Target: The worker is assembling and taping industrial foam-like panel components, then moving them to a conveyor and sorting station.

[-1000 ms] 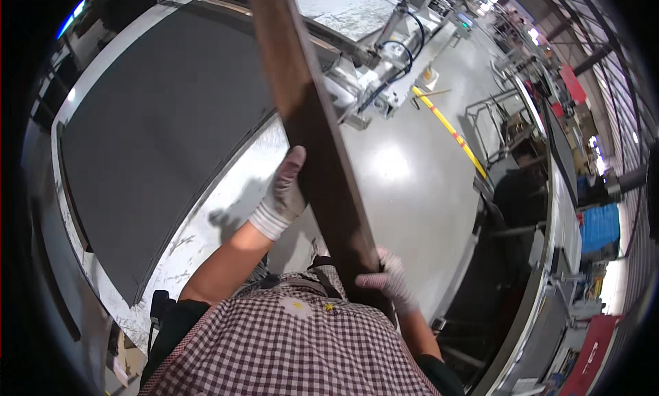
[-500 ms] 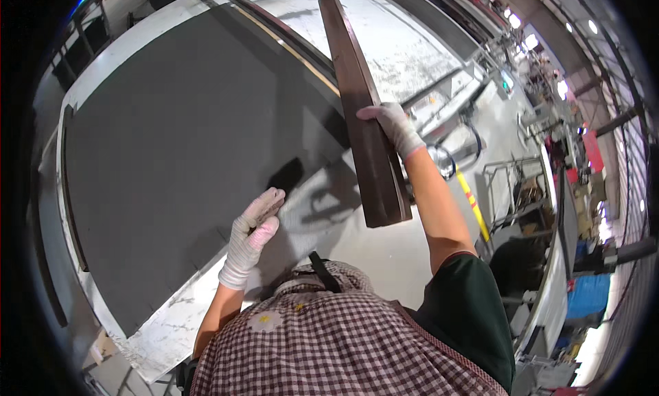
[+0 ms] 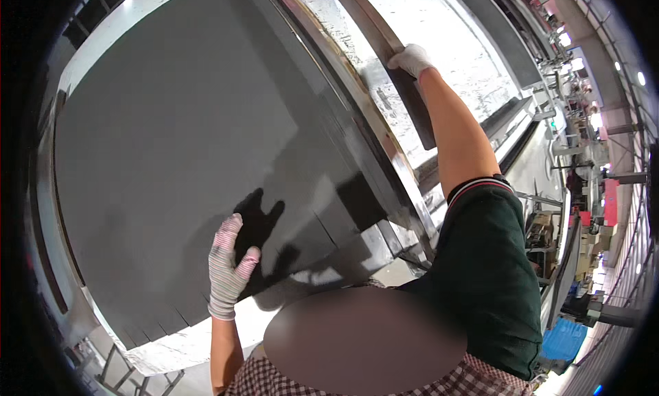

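Note:
My right hand (image 3: 412, 59), in a pale knit glove, reaches far out to the right. Its fingers close on the edge of a long dark brown bar (image 3: 412, 102), which lies low over a white surface (image 3: 473, 60). How closely the bar rests on that surface I cannot tell. My left hand (image 3: 228, 271), in a striped glove with pinkish fingertips, is open with thumb and fingers apart. It hovers over or touches the near part of a broad dark grey layer (image 3: 158, 142) of strips, its shadow falling beside it.
A raised rail (image 3: 357, 97) with a light edge divides the grey layer from the white surface. The pale table rim (image 3: 171, 348) shows at the near left. Farther right stand a shelf with cartons (image 3: 546, 235) and a blue covering (image 3: 564, 338).
My right hand has carried the brown bar away from me, across the rail and down toward the white surface. My left hand has shifted left and spread over the grey layer. The view has also shifted.

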A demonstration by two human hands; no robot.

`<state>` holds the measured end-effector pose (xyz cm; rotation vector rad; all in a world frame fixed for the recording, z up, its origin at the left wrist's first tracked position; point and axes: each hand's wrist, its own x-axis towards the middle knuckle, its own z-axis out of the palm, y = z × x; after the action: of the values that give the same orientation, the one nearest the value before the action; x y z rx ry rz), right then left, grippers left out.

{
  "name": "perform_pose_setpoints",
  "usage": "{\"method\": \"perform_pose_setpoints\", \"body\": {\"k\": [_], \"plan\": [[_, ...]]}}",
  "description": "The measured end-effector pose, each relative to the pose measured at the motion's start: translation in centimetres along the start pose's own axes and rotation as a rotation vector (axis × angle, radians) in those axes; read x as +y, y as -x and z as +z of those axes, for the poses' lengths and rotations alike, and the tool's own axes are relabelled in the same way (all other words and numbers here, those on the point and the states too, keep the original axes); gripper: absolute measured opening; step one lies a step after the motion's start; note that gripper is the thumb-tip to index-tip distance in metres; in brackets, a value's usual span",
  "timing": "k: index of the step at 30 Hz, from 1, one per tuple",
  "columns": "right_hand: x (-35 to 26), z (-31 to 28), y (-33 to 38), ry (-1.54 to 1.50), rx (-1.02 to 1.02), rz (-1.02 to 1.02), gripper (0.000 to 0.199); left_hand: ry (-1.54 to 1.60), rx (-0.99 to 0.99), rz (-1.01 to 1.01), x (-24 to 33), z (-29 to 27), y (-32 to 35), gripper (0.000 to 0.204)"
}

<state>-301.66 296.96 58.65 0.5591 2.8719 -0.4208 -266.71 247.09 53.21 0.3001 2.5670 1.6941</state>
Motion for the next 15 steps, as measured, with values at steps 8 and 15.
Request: {"method": "perform_pose_setpoints", "body": {"k": [8, 15], "plan": [[6.6, 4.2, -1.6, 0.276, 0.214, -0.291, 0.050, -0.464, -0.496, 0.306, 6.7, 10.1, -15.3, 0.074], [9.7, 16.1, 8.6, -0.682, -0.105, -0.400, 0.068, -0.493, -0.372, 0.615, 2.0, 19.6, -19.8, 0.059]]}}
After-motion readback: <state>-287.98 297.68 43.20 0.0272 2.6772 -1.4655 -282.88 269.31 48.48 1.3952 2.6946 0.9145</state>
